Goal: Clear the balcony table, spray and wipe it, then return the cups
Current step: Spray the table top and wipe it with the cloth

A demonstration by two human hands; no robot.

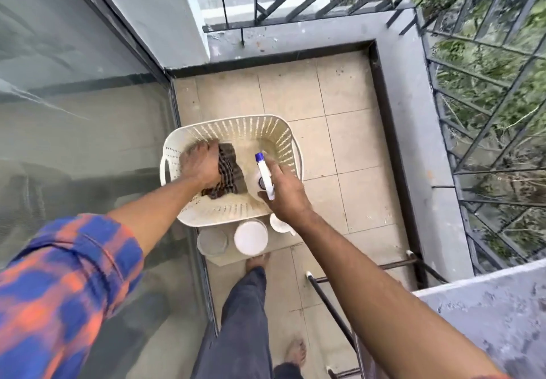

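Note:
A cream perforated basket (236, 126) stands on the balcony floor. Inside it, my left hand (201, 166) grips a dark checked cloth (232, 169). My right hand (283, 192) is closed around a white spray bottle with a blue nozzle (263, 173) at the basket's right side. Just in front of the basket, on the floor, stand three cups: a clear one (212, 241), a white one (251, 237) and a white one (279, 223) partly hidden under my right wrist. A grey table top (487, 319) shows at the lower right.
A glass sliding door (82, 112) runs along the left. A grey parapet with black metal railing (472, 83) closes the far and right sides. Dark table legs (331, 299) stand on the beige tiles beside my bare feet (257, 260).

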